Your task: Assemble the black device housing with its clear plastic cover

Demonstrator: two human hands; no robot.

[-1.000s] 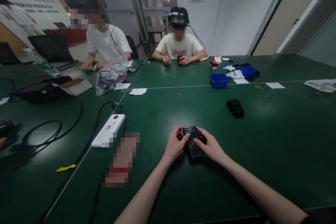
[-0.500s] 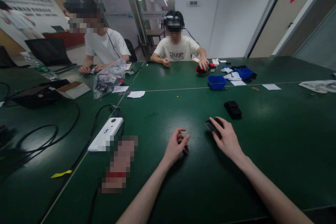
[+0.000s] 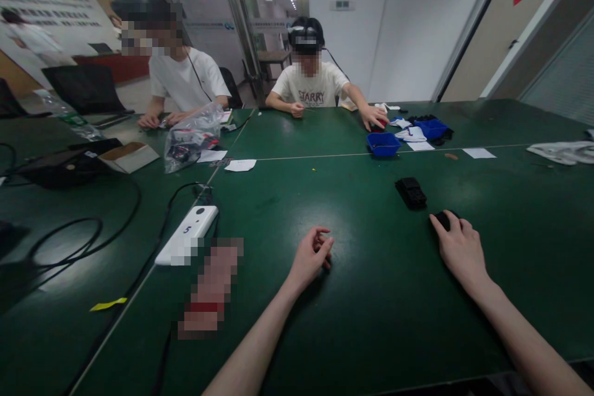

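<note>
Fingers point(image 3: 466, 227) of the right hand point(image 3: 459, 242) were bent over a black object point(image 3: 444, 219), gripping it from above with the palm turned down. Much of it was hidden beneath the hand, so whether its underside touched the desk point(image 3: 371, 309) could not be told. It sat out to the right, near a second black item point(image 3: 411, 193) but apart from it.

As a judgement, good handling here called for a light, even hold, with the object kept low and level. If it was to be released, its whole base needed to meet the surface first, and the fingers were best loosened together and raised straight up, so that nothing was dragged or knocked against its neighbour. The left hand point(image 3: 312, 258) lay well apart, its fingers loosely curled and slightly parted, with nothing visible in them; resting there, it stayed usefully out of the way.

By count, there were two black things on this side, one under the fingers and one free. Farther out came one blue tray point(image 3: 383, 145), one clear plastic bag point(image 3: 195, 136), one white device point(image 3: 188, 232) marked 5, one yellow strip point(image 3: 108, 304) and one bottle point(image 3: 74, 116). Two seated co-workers, one at the left point(image 3: 190, 80) and one opposite point(image 3: 309, 88), were across the desk.
</note>
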